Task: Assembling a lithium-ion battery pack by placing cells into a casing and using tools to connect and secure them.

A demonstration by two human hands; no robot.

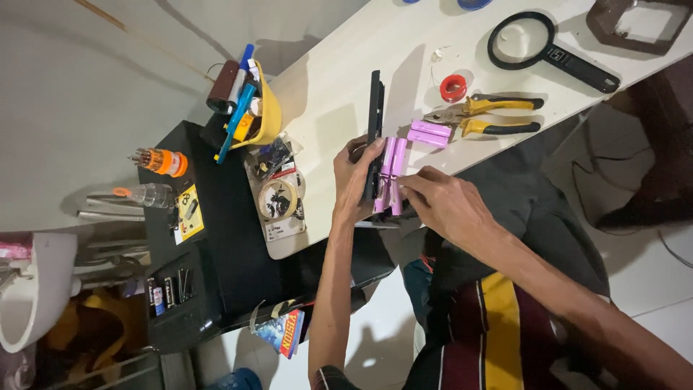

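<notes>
Left hand closed around black casing, right hand fingertips pinching pink cells, cells' lower ends hidden, pliers on surface

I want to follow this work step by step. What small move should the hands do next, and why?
Probably the right hand should press the pink cells flush against the black casing. The left hand grips that casing, and the right fingertips touch the cells, which look slightly uneven.

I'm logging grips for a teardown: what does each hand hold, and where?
Left hand grips the black casing by its near end; right hand pinches the near ends of the pink cells.
</notes>
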